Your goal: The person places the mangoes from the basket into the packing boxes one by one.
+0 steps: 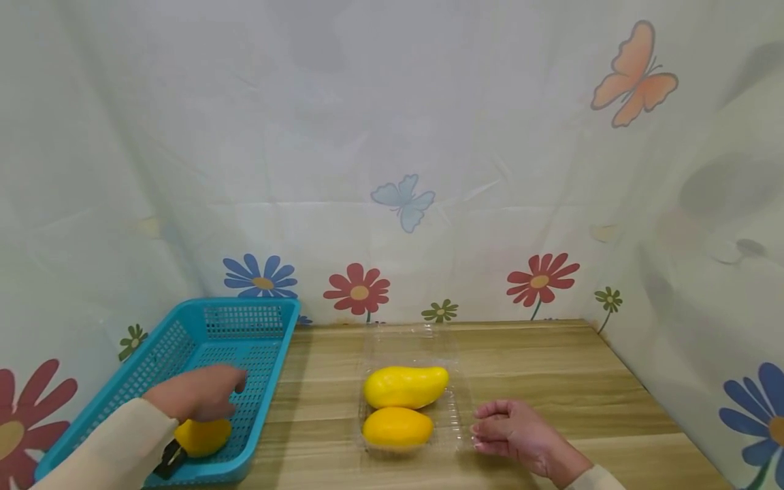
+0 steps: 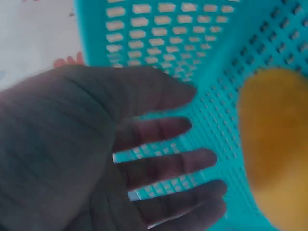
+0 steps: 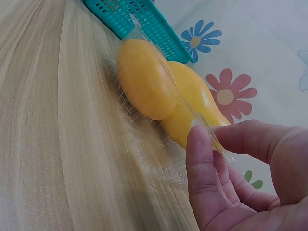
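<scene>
My left hand [image 1: 199,393] is inside the blue plastic basket [image 1: 283,354], its fingers slightly bent and spread. In the left wrist view a yellow fruit [image 2: 276,144] lies in the basket, apart from the fingertips; the same fruit [image 1: 205,437] shows below the hand in the head view. My right hand [image 1: 514,435] pinches the right edge of a clear plastic clamshell box [image 1: 452,415] between thumb and fingers. In the box lie a long, bright yellow mango-like fruit [image 1: 404,386] and, in front of it, a rounder orange-yellow mango [image 1: 398,429].
The box's clear lid [image 1: 410,344] is folded back toward the wall. A pale curtain [image 1: 343,122] with flowers and butterflies surrounds the wooden table [image 1: 527,367] behind and at the sides. The basket's raised wall [image 1: 266,415] stands between the left hand and the box.
</scene>
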### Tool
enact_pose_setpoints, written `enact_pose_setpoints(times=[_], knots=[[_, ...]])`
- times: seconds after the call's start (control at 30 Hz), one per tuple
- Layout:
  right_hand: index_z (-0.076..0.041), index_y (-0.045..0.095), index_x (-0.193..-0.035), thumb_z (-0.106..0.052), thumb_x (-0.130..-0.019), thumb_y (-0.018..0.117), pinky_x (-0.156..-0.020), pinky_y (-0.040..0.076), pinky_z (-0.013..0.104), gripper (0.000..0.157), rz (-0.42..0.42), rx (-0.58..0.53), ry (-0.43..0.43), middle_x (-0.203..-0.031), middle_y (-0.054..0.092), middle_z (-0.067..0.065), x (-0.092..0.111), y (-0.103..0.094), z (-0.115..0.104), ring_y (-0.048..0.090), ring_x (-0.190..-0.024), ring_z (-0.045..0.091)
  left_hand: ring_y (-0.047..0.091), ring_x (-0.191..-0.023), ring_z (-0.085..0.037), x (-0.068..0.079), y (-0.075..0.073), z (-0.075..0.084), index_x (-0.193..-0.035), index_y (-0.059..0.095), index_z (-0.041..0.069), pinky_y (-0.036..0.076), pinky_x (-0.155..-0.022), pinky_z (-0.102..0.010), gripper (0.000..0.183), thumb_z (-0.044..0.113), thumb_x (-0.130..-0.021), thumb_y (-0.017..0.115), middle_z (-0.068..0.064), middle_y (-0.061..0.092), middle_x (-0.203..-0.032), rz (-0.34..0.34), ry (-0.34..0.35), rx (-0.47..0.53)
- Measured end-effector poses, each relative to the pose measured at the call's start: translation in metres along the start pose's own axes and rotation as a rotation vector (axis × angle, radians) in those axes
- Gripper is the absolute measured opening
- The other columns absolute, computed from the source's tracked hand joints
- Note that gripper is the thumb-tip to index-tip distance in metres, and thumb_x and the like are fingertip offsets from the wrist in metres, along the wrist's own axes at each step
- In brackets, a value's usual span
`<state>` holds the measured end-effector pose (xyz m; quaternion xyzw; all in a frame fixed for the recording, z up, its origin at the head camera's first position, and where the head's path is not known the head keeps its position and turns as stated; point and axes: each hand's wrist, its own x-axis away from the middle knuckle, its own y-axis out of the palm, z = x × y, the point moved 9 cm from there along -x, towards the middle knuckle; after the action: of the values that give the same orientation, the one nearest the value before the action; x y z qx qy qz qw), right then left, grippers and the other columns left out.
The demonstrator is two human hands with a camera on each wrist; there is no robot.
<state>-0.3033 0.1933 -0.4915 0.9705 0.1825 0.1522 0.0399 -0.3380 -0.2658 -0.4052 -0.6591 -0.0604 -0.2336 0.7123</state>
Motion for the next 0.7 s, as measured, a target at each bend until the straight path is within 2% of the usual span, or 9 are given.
enact_pose_setpoints(times=[0.1,0.27,0.5,0.7], knots=[[0.012,0.049,-0.121,0.0,-0.092,0.07,-0.08,0.064,0.029,0.038,-0.002,-0.002,0.002,-0.093,0.07,0.007,0.0,0.0,0.0,0.074,-0.082,0.015,0.059,-0.092,-0.025,0.002,0.007,-0.012,-0.114,0.064,0.008,0.058,-0.084,-0.055,0.03,0.019,-0.089,0.077,-0.012,0.068,-0.115,-0.058,-0.055,0.031],[0.012,0.049,-0.121,0.0,-0.092,0.07,-0.081,0.064,0.029,0.037,-0.006,-0.007,0.007,-0.092,0.07,0.007,0.0,0.0,0.001,0.074,-0.082,0.015,0.056,-0.088,-0.024,0.005,0.011,-0.02,-0.113,0.065,0.014,0.057,-0.078,-0.051,0.034,0.02,-0.083,0.08,-0.009,0.066,-0.114,-0.118,-0.089,0.051],[0.011,0.05,-0.12,-0.001,-0.092,0.07,-0.081,0.063,0.029,0.036,-0.014,-0.018,0.005,-0.092,0.069,0.006,0.0,0.001,0.0,0.073,-0.082,0.014,0.056,-0.089,-0.026,0.005,0.013,-0.028,-0.111,0.067,0.02,0.057,-0.082,-0.055,0.037,0.02,-0.078,0.086,-0.009,0.066,-0.118,-0.177,-0.148,0.002],[0.011,0.05,-0.12,-0.001,-0.092,0.07,-0.081,0.063,0.029,0.037,-0.016,-0.021,0.002,-0.092,0.069,0.007,0.001,0.001,0.0,0.073,-0.082,0.015,0.057,-0.091,-0.027,0.002,0.019,-0.036,-0.109,0.067,0.022,0.057,-0.087,-0.059,0.044,0.019,-0.073,0.091,-0.009,0.064,-0.116,-0.216,-0.162,-0.039]])
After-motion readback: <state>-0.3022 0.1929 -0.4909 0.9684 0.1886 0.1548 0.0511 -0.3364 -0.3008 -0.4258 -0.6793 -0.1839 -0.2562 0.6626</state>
